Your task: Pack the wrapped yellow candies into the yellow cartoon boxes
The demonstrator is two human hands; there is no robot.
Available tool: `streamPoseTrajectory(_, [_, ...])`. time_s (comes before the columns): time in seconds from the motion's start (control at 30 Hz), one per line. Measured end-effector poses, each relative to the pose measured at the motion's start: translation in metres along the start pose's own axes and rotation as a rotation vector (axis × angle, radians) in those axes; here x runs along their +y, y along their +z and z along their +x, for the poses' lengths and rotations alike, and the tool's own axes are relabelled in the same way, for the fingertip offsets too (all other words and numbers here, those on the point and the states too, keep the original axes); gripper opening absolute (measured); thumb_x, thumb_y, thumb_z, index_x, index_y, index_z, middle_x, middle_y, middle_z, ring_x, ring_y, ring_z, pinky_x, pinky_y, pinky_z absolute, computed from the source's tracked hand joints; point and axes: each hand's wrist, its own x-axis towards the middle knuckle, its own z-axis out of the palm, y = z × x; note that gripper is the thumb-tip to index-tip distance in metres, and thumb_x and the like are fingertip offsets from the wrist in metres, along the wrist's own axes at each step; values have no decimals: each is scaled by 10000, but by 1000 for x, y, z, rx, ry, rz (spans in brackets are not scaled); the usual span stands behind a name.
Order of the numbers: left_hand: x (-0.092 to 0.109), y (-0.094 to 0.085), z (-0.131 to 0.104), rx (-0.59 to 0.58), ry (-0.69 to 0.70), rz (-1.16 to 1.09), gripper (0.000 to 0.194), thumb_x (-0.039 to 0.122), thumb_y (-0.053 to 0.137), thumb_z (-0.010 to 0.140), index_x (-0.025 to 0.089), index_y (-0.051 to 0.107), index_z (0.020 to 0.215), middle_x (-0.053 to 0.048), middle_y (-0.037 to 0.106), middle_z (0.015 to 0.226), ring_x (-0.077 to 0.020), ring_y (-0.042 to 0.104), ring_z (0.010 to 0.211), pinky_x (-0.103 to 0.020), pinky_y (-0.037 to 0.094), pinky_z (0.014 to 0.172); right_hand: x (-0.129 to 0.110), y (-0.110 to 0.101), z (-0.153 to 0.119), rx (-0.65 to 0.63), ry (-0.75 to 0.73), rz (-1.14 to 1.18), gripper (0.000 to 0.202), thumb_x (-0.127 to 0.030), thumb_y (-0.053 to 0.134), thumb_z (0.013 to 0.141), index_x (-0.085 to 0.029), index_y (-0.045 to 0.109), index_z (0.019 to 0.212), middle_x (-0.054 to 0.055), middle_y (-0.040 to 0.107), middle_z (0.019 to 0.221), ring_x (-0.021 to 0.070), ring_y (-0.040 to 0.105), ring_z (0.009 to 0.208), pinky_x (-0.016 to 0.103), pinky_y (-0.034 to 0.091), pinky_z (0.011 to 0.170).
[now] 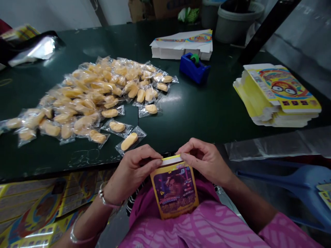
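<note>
Over my lap, a yellow printed box (pixel 174 191) is held up at its top edge, where a white strip of flap shows. My left hand (pixel 141 163) pinches the flap's left end between thumb and fingers. At the right end, my right hand (pixel 204 160) grips the same edge in the same way. Just beyond my left hand lies a single wrapped yellow piece (pixel 129 141) in clear film. Behind it spreads a large heap of similar wrapped yellow pieces (pixel 98 88) on the dark green table (pixel 207 117).
A blue tape dispenser (pixel 194 70) stands before a stack of flat white cartons (pixel 181 46). Flattened yellow boxes (pixel 279 96) are piled at the right. Grey buckets (pixel 236 22) stand at the back. Beside me are a blue stool (pixel 292 179) and yellow cartons (pixel 38 210) below the table.
</note>
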Motion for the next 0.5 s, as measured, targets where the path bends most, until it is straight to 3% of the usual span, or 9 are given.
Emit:
streamPoseTrajectory(0.17, [-6, 12, -9, 50, 77, 95, 135, 182, 571, 918, 197, 679, 837, 3, 613, 788, -78, 571, 716, -173, 452, 629, 12, 4, -14, 56, -53, 17, 47, -233, 638, 894, -192, 657, 883, 35, 704, 979, 161, 675, 890, 256, 554, 764])
streamPoseTrajectory(0.37, [-9, 32, -25, 282, 180, 186, 146, 90, 563, 903, 181, 654, 972, -15, 626, 904, -75, 598, 828, -161, 476, 718, 16, 5, -26, 100, -158, -116, 52, -191, 646, 902, -212, 652, 948, 40, 709, 1042, 182, 679, 968, 318, 554, 878])
streamPoseTrajectory(0.43, [-9, 32, -25, 275, 167, 200, 138, 92, 552, 908, 178, 650, 953, -13, 625, 888, -76, 596, 820, -166, 472, 721, 15, 4, -26, 84, -156, -124, 46, -185, 638, 907, -209, 654, 942, 42, 709, 1039, 177, 680, 961, 311, 552, 877])
streamPoseTrajectory(0.5, [-8, 25, -20, 170, 108, 182, 114, 131, 558, 915, 189, 653, 887, 5, 613, 815, -73, 579, 753, -171, 458, 670, 14, 4, -25, 63, -133, -99, 38, -184, 636, 908, -201, 656, 935, 45, 707, 1034, 174, 680, 955, 301, 552, 869])
